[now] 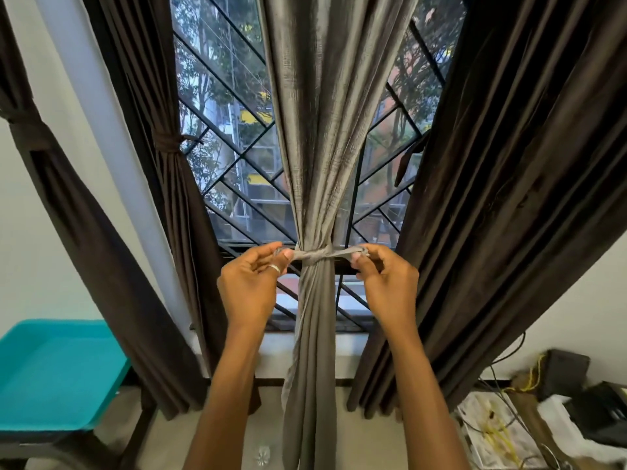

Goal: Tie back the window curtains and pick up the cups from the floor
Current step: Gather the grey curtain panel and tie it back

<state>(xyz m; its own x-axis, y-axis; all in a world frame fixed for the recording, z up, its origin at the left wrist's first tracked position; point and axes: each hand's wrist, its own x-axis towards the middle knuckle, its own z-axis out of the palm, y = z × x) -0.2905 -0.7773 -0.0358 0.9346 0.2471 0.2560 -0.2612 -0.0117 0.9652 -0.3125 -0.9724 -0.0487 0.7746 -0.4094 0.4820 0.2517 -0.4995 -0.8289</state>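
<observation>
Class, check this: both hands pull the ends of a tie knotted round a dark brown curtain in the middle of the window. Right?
Wrong colour. The head view shows the left hand and right hand pulling the ends of a tie knotted round a grey curtain in the middle of the window.

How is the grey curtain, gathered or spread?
Gathered: a tie cinches the curtain into a narrow bundle, while the left hand and right hand pinch its ends.

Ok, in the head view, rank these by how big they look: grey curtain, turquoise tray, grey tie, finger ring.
Largest to smallest:
1. grey curtain
2. turquoise tray
3. grey tie
4. finger ring
The tray is cut off at the frame edge, so its full size is unsure.
</observation>
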